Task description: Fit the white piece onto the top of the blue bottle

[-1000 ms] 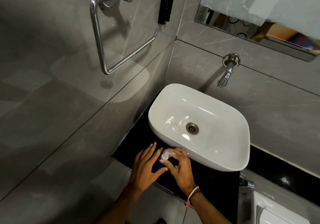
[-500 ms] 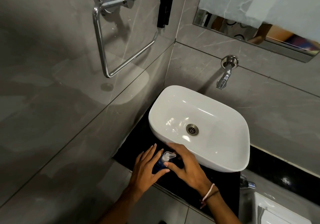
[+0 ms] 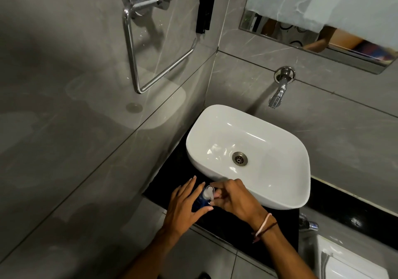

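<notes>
A blue bottle stands on the black counter just in front of the white basin. My left hand wraps around the bottle's left side, thumb across its front. A white pump piece sits at the top of the bottle. My right hand grips this white piece with its fingertips from the right. Most of the bottle is hidden between my two hands.
A white basin with a metal drain sits on the counter, right behind my hands. A chrome tap juts from the wall above it. A chrome towel ring hangs on the left wall. A mirror is at the upper right.
My right hand has turned around the white piece, its wrist swinging out to the right. The white piece has rotated on the bottle top. My left hand stays on the bottle.
</notes>
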### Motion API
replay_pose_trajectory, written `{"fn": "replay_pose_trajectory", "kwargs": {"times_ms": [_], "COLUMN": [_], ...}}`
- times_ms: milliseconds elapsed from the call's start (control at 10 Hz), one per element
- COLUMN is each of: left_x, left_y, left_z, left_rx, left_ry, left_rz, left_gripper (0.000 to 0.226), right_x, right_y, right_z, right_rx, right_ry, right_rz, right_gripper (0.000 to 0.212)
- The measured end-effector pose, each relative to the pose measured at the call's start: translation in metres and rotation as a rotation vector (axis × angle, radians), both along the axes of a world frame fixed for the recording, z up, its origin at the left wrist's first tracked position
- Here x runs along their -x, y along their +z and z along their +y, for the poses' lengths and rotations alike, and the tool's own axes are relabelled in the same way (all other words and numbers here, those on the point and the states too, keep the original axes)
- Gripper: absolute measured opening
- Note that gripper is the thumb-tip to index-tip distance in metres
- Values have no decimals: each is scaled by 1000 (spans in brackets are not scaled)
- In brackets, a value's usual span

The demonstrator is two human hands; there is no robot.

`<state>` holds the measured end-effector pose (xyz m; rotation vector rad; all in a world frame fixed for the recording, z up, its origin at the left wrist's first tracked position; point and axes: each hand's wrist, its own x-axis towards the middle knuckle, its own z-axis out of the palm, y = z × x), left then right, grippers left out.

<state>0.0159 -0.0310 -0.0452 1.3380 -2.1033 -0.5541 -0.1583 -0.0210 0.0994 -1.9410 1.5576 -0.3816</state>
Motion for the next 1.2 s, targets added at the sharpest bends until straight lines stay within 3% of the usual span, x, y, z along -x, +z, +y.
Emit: {"fn": "replay_pose_trajectory", "kwargs": {"times_ms": [300, 400, 600, 700, 1000, 1200], "left_x": [0, 0, 3, 2, -50, -64], "left_y": [-1, 0, 2, 4, 14, 17], "left_z": [1, 1, 10, 10, -34, -45], "left_rx": [-29, -17, -193, -230, -224, -192], "left_ry": [-6, -14, 92, 152, 248, 262], "left_rz": [-6, -2, 255, 368, 379, 388], "left_gripper": [79, 77, 89, 72, 63, 67], "right_x": [-9, -3, 24, 14, -57, -78], "right_y": [-8, -9, -56, -86, -94, -94], "right_z": [7, 9, 12, 6, -56, -65], "right_rx": [27, -30, -207, -317, -328, -279], "right_ry": [-180, -177, -401, -511, -559, -570], "right_rz": [66, 0, -331, -458, -565, -549], "right_gripper": [52, 58, 42, 33, 25, 35]}}
